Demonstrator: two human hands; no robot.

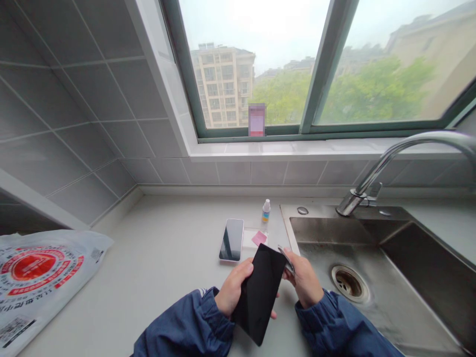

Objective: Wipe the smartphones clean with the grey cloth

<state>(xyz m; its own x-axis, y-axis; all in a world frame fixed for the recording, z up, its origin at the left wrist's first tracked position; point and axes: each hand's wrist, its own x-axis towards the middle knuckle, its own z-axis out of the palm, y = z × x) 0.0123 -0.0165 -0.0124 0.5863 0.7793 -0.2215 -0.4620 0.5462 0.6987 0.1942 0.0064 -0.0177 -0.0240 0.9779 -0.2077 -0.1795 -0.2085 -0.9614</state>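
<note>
Over the near edge of the pale worktop [156, 258], just left of the steel sink [372, 248], I held a flat black sheet [260, 297] between both of my hands. It was tilted, its long axis running from the lower left near my body up and to the right toward the sink, with its far corner raised. My left hand [232, 290] was the nearer one to its middle: the fingers were curled around the left long edge, thumb on the front face and fingertips showing beneath the lower side, so that hand was closed on the sheet. My right hand [303, 280] sat at the upper right edge, fingers drawn together, and it seemed to pinch a thin, shiny sliver [286, 259] just where the sheet's corner ended; I could not tell whether that sliver was a film lifting from the sheet or a separate small piece. Beyond my hands, and well within reach, a phone [232, 240] lay flat on the worktop with its dark screen up, its long axis pointing away from me. Just beside it to the right lay a clear packet with a pink tab [259, 238], and behind that stood a small white dropper bottle [266, 210], upright near the sink's corner.
</note>
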